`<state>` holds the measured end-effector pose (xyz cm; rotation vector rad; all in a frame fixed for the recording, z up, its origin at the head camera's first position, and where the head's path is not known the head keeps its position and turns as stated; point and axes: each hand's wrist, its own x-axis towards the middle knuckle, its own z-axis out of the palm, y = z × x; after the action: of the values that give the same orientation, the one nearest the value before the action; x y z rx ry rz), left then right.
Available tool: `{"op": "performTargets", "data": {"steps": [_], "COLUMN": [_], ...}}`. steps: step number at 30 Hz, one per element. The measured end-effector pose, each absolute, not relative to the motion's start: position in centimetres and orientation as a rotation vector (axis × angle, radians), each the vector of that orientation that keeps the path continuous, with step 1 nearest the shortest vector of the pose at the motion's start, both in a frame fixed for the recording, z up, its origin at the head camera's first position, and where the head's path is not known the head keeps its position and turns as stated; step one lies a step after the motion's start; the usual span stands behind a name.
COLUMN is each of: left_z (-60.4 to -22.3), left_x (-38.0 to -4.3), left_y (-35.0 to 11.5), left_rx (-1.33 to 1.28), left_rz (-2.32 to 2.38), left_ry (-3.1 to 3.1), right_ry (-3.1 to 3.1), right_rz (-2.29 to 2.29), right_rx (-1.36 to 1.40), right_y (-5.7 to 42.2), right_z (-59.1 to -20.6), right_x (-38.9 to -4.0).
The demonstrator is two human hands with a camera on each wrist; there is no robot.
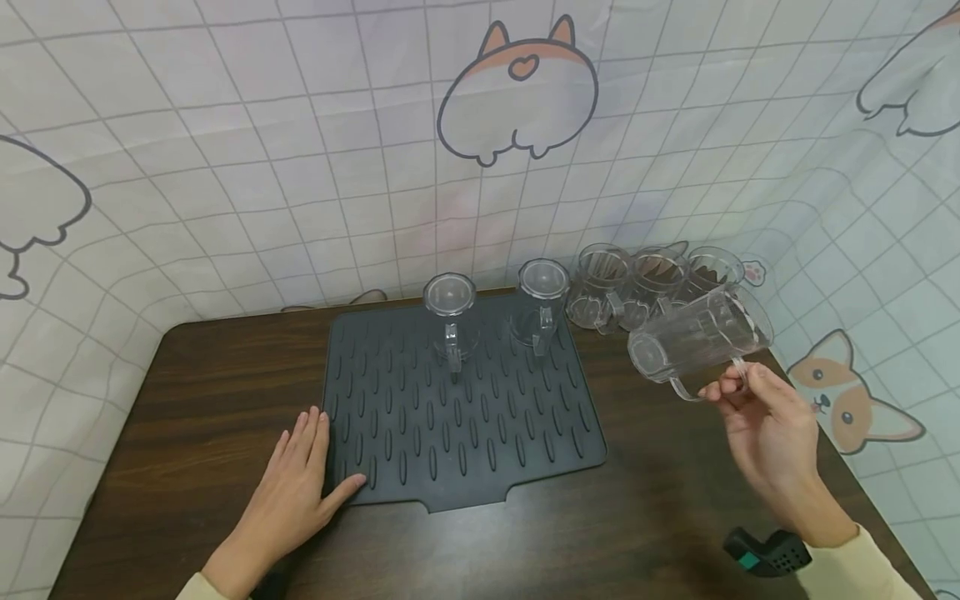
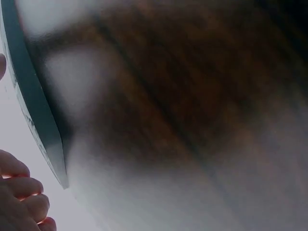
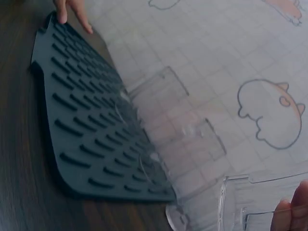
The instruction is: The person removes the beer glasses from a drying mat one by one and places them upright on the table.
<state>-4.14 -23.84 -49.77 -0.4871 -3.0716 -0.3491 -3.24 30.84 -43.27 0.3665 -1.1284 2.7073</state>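
My right hand (image 1: 776,437) pinches the handle of a clear glass mug (image 1: 693,337), held tilted on its side above the table, right of the dark drying mat (image 1: 468,425). In the right wrist view, part of this mug (image 3: 236,199) shows beside the fingertips. My left hand (image 1: 288,492) rests flat with straight fingers at the mat's left edge, its thumb over the ridged surface. On the back of the mat, a clear mug (image 1: 450,312) and another clear mug (image 1: 543,300) stand bottom up, handles toward me.
Behind the held mug, three more clear mugs (image 1: 600,283) stand close together at the back right of the brown wooden table (image 1: 202,400). A white grid-patterned cloth (image 1: 315,175) with cartoon dogs hangs behind and along the sides.
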Motion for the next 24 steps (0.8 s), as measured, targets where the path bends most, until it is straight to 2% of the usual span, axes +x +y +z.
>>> {"op": "performTargets", "data": {"steps": [24], "left_z": [-50.0], "left_x": [-4.3], "left_y": [-23.6], "left_rx": [-0.500], "left_rz": [-0.278], "left_ry": [-3.157], "right_ry": [-1.391], "right_rz": [2.260], "right_rx": [0.043], "right_y": [34.7], "right_z": [-46.1], "right_x": [-2.8]}}
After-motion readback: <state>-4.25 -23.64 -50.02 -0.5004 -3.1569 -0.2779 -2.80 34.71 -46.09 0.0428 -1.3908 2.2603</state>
